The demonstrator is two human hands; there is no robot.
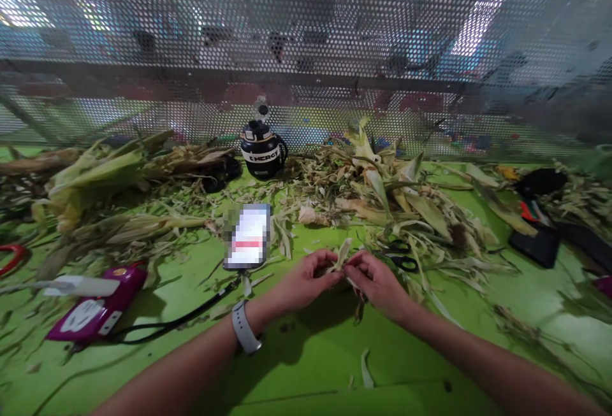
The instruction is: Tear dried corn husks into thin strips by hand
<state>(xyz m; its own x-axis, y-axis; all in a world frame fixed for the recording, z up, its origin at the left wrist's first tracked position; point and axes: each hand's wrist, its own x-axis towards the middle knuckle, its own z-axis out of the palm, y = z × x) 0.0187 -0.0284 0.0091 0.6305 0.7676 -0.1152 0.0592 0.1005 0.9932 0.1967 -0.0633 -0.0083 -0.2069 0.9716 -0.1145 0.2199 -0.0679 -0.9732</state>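
Both of my hands meet at the middle of the green table, pinching a small bundle of pale corn husk [343, 253] between them. My left hand [308, 281], with a grey watch on its wrist, has thumb and fingers closed on the bundle's left side. From the right, my right hand [375, 281] grips it with thumb and fingertips. Thin strips and a brownish end hang below the fingers. Just behind my right hand lie black-handled scissors [404, 258], partly covered by husks. The exact shape of the bundle is partly hidden by my fingers.
A lit phone [248, 237] lies left of my hands, beside a purple device [100, 308] with a black cable. Heaped corn husks [373, 180] and a black jug [261, 151] stand before a perforated metal screen [287, 34]. A dark phone-like object [534, 245] lies at right.
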